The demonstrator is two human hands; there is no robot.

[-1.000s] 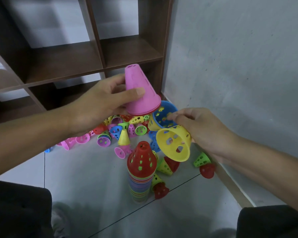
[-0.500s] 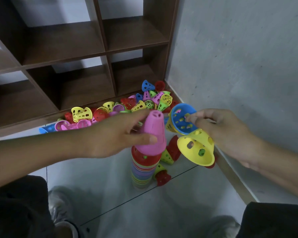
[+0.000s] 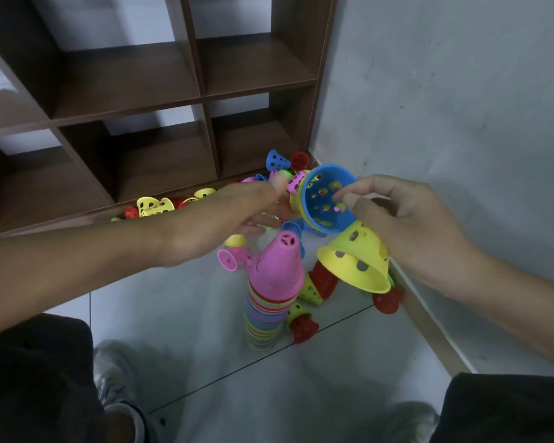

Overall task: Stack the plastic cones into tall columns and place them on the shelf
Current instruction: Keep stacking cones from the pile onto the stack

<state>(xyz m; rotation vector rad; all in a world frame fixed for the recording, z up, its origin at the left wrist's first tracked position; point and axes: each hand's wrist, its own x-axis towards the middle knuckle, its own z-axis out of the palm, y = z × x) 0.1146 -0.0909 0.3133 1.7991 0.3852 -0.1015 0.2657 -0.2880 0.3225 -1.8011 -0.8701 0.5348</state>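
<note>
Shelf point(image 3: 179, 103): dark wooden cubbies against the grey wall.
Stack point(image 3: 269, 302): multicoloured column on the floor tiles, pink cone point(image 3: 277, 266) on top.
Left hand point(image 3: 218, 225): blurred, fingers extended over the loose cones point(image 3: 155, 206).
Right hand point(image 3: 410, 231): fingers pinching the blue cone point(image 3: 325, 199), with the yellow cone point(image 3: 357, 263) below it.

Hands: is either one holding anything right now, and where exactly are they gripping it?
The right hand pinches the blue perforated plastic cone at its wide rim, and also holds the yellow perforated plastic cone by its narrow end. The left hand, blurred, holds nothing.
</note>
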